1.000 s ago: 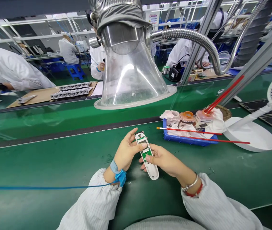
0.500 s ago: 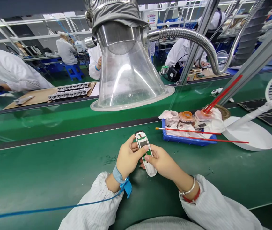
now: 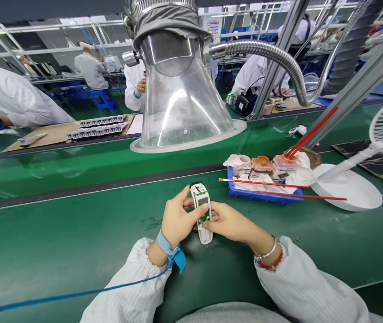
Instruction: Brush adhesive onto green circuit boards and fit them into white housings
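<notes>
Between my two hands is a long white plastic housing (image 3: pixel 206 237) with a green circuit board (image 3: pixel 205 216) and a small dark-grey display set in it. Its far end is black. My left hand (image 3: pixel 180 217) grips the housing from the left, thumb across the board near the display. From the right, my right hand (image 3: pixel 230 222) holds it too, its thumb on the lower part of the board. The fingers under the housing are mostly hidden. A blue wrist strap (image 3: pixel 166 243) with a cord circles my left wrist.
A clear extraction hood (image 3: pixel 182 112) hangs ahead of my hands. To the right stand a blue tray (image 3: pixel 261 194) with bottles, tissue and red-handled brushes, and a white fan (image 3: pixel 349 190). Beyond the green bench (image 3: pixel 77 251), co-workers in white sit near racks of parts (image 3: pixel 99 131).
The housing has turned more upright in my hands, its near end swinging to the left. My right hand has shifted slightly left with it. Both hands keep their hold.
</notes>
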Demonstrator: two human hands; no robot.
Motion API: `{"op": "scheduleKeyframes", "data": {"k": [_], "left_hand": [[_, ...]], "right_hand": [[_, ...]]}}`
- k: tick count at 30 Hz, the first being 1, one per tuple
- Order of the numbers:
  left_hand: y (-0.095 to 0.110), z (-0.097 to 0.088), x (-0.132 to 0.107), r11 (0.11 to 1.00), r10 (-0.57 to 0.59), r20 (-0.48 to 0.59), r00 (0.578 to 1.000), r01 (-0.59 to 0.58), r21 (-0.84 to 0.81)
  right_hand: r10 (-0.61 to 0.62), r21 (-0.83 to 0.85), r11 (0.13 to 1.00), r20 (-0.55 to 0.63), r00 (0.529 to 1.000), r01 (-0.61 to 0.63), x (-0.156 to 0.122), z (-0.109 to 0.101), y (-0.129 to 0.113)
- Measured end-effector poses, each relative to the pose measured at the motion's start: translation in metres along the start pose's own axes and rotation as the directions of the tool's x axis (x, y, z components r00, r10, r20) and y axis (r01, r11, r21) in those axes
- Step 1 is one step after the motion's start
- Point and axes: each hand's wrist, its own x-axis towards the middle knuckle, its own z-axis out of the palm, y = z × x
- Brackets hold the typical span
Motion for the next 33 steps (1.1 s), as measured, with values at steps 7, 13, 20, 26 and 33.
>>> {"op": "scheduleKeyframes", "data": {"k": [7, 13, 20, 26, 33], "left_hand": [[-0.001, 0.001, -0.003, 0.994, 0.054, -0.028, 0.998, -0.051, 0.102], [-0.002, 0.002, 0.000, 0.996, 0.047, -0.068, 0.997, -0.041, 0.085], [0.010, -0.005, 0.000, 0.947, -0.115, 0.081, 0.990, 0.134, -0.291], [0.010, -0.003, -0.004, 0.960, -0.080, 0.046, 0.996, 0.089, -0.267], [-0.006, 0.003, 0.001, 0.960, -0.079, 0.020, 0.997, 0.081, -0.267]], "right_hand": [[-0.030, -0.099, 0.995, -0.038, 0.999, 0.026, 0.000, 0.006, 0.000], [-0.080, -0.069, 0.995, -0.038, 0.996, 0.077, 0.000, 0.006, 0.005], [-0.109, 0.067, 0.992, 0.041, 0.993, 0.107, -0.002, 0.010, 0.001], [-0.116, -0.056, 0.993, -0.145, 0.983, 0.108, -0.004, 0.020, 0.000], [-0.032, -0.034, 0.999, -0.196, 0.980, 0.026, -0.002, 0.020, 0.003]]}}
